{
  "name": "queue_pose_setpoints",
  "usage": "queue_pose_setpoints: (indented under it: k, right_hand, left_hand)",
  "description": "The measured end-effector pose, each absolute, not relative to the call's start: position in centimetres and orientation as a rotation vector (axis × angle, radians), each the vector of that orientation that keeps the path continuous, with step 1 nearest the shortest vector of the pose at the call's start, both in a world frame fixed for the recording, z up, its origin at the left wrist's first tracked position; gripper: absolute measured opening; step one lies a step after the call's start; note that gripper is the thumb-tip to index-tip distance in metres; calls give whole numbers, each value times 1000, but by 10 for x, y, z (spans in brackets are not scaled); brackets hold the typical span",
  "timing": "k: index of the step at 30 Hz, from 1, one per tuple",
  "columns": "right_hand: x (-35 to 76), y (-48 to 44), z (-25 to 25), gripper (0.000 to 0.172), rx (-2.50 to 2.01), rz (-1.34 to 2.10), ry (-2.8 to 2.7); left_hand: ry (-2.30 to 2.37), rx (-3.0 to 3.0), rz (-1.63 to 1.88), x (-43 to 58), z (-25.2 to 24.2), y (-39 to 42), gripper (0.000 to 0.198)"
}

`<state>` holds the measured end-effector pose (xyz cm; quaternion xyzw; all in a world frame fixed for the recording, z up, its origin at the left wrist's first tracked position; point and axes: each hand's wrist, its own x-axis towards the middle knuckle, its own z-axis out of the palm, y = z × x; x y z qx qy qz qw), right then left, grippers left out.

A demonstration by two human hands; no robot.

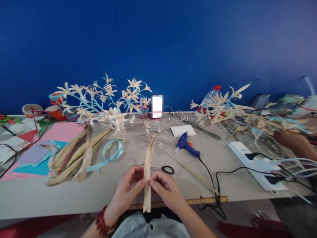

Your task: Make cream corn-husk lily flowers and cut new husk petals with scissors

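Observation:
A long, pale dried corn husk [148, 162] stands upright between my hands, narrow at its top and cut off straight at the bottom. My left hand [128, 188], with red beads at the wrist, pinches its left edge near the middle. From the other side my right hand [167, 188] pinches the same husk with thumb and fingers. Just beyond lies a pair of scissors, its black handle loop [167, 170] showing; my right hand and the husk hide the rest. A blue glue gun [187, 145] rests further back on the right.
Dried husks [71, 158] and a light-blue ribbon [109, 155] lie left. Husk flowers [106, 99] stand along the wall. A white power strip [255, 165] with cables sits right, near another person's hand [289, 140]. A thin stick [193, 172] crosses the table [99, 195].

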<state>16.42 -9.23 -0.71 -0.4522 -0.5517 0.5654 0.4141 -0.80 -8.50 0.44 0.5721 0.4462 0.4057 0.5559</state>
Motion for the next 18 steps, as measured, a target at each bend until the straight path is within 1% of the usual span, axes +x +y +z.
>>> queue_pose_setpoints:
  k: [2, 6, 9, 15, 18]
  right_hand:
    - [165, -92, -6, 20, -1133, 1413, -1375]
    - [166, -91, -5, 17, -1124, 1446, -1319]
    - [166, -89, -4, 14, -1108, 1498, -1251]
    - [163, -87, -5, 12, -1090, 1446, -1225]
    - [162, -87, -3, 13, -1052, 1483, -1189]
  left_hand:
    - [970, 1177, 878, -1, 5, -80, 17]
    - [933, 1040, 879, 3, 5, -79, 19]
    - [938, 1066, 879, 2, 4, -79, 20]
    - [913, 1118, 853, 0, 7, -77, 20]
    - [903, 1182, 845, -2, 9, -77, 19]
